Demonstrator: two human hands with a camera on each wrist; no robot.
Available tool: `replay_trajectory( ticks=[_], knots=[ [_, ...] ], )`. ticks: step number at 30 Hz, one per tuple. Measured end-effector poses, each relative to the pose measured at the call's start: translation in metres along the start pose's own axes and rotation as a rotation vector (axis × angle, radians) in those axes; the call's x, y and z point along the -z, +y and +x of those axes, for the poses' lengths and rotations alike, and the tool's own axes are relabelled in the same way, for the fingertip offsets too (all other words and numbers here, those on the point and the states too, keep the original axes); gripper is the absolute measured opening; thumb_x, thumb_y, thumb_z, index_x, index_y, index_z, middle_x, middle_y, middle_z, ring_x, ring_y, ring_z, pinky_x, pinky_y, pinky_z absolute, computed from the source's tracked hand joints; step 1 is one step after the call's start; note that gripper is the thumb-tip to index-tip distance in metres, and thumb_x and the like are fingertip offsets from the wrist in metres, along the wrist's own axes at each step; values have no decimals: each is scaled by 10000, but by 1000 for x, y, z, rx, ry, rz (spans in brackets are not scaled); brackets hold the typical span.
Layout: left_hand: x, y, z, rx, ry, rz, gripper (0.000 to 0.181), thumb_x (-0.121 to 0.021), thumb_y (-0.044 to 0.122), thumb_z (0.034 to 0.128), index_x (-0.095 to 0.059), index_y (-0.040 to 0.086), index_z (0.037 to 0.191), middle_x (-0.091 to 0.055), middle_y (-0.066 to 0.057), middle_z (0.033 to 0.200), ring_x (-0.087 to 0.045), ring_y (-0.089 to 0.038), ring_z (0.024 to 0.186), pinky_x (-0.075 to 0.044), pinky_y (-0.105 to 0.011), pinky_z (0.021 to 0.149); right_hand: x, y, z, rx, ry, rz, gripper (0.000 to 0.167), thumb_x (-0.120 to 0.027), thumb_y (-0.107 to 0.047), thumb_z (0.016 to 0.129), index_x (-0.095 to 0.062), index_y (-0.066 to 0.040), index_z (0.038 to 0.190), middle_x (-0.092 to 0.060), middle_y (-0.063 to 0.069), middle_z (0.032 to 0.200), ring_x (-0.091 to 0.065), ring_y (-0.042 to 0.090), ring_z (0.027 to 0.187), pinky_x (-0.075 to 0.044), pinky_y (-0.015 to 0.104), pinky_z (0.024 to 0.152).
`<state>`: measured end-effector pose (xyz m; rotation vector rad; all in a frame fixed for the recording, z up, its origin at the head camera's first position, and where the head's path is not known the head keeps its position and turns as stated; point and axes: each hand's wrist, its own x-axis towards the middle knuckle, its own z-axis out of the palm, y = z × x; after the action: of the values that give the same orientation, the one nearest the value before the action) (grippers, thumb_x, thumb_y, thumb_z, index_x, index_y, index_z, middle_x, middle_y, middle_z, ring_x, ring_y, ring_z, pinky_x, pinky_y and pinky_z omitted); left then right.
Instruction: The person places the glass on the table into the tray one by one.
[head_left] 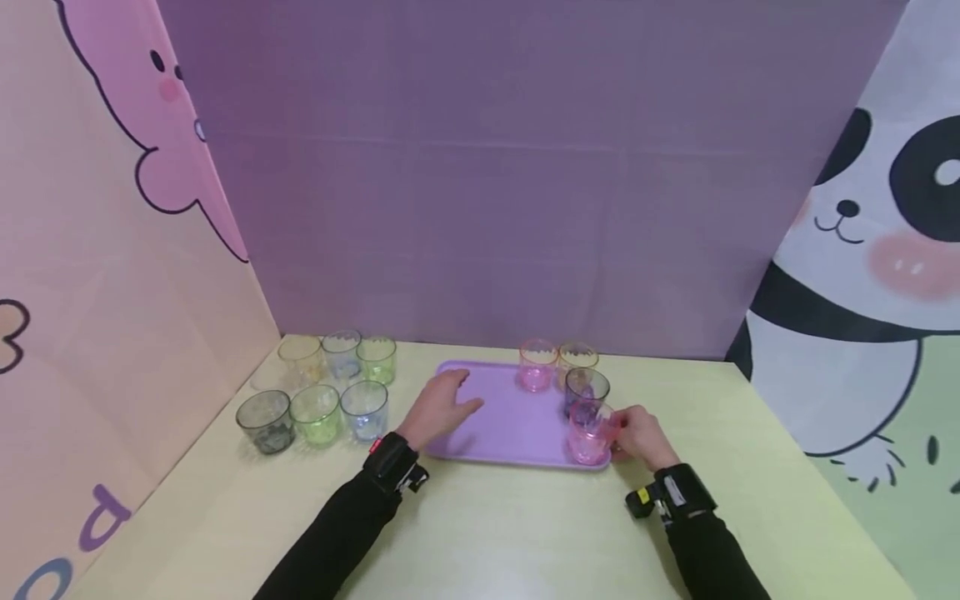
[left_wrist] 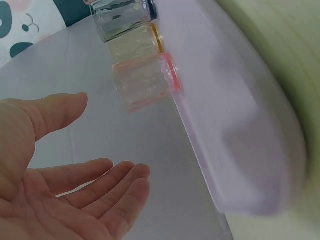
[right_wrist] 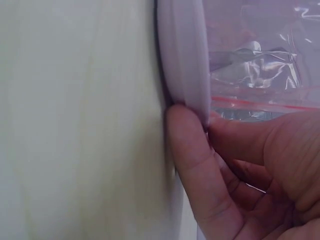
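Observation:
A purple tray (head_left: 495,417) lies on the table with several tinted glasses along its right side. A pink glass (head_left: 588,433) stands at the near right corner, a dark glass (head_left: 587,387) behind it. Farther back are an amber glass (head_left: 577,357) and another pink glass (head_left: 536,371). My right hand (head_left: 641,435) is at that near right corner; in the right wrist view its thumb and a finger pinch the tray's rim (right_wrist: 187,60), close to the pink glass. Above the tray's left part hovers my left hand (head_left: 442,408), fingers spread and palm empty.
Left of the tray, two rows of glasses stand on the table, among them a grey glass (head_left: 266,423), a green glass (head_left: 317,417) and a blue glass (head_left: 366,412). A purple backdrop (head_left: 450,208) rises behind the table, with printed panels at both sides.

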<state>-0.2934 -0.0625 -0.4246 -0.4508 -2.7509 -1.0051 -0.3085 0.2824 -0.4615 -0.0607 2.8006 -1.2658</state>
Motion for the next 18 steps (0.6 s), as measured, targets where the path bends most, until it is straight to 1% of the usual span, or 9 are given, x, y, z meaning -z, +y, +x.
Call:
replay_trajectory(
  ticks=[2,5,10,13,15,18],
  knots=[
    [3,-2,-2,-4,3,5,584,-692,261,901,-512,-75,1344,-570,-255,1338,-539,-385,1255,-435,-486,1072,0,1,1,9,-5,-2,168,-559,69,831,-669,122,946,-671,231,848,-649,206,641,-590,308,551],
    [6,-6,-5,-8,15,15,588,-698,260,897,-510,-71,1346,-574,-252,1334,-548,-384,1243,-445,-485,1061,0,2,3,0,1,2,160,-559,71,826,-674,111,931,-675,225,840,-655,206,643,-591,310,554],
    [8,-13,-7,-23,40,5,582,-713,238,883,-518,-73,1335,-589,-255,1308,-564,-388,1214,-462,-494,1038,0,5,4,-22,5,2,193,-557,90,819,-671,116,972,-680,226,861,-660,200,648,-595,317,564],
    [10,-15,-8,-14,44,10,586,-719,237,878,-523,-75,1333,-592,-255,1305,-564,-389,1214,-458,-494,1041,-1,5,3,-24,6,-6,210,-569,84,817,-676,115,995,-687,224,866,-659,192,641,-594,316,559],
    [15,-16,-8,-8,50,19,590,-725,239,872,-528,-78,1329,-598,-254,1298,-569,-389,1210,-463,-491,1036,-1,4,3,-23,7,-8,219,-578,78,812,-683,107,1002,-694,223,872,-662,187,642,-594,316,560],
    [25,-17,-8,-3,48,27,598,-738,229,862,-532,-85,1327,-608,-257,1284,-577,-393,1199,-471,-490,1025,-1,4,4,-13,-2,-6,210,-582,70,812,-685,109,990,-698,227,863,-666,191,639,-596,320,563]
  ],
)
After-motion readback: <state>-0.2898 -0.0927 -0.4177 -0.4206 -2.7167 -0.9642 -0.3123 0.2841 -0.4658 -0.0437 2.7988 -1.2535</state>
